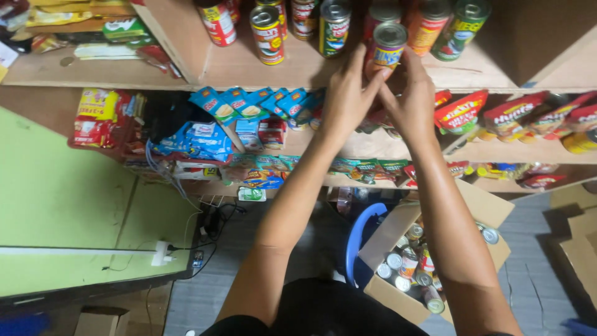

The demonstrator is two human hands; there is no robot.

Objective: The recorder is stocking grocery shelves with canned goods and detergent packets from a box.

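Both my hands reach up to a wooden shelf (249, 68) and close around one can (387, 45) with a purple and yellow label. My left hand (348, 93) grips its left side, fingers up along the label. My right hand (411, 93) holds its right side. The can stands at the shelf's front edge, in front of a row of other cans (268, 34) with red, green and orange labels.
Lower shelves carry blue sachets (249, 106) and red pouches (463, 112). An open cardboard box (398, 292) with several cans sits on the floor by a blue chair (360, 230). A green board (56, 205) with a white plug strip (163, 252) lies at left.
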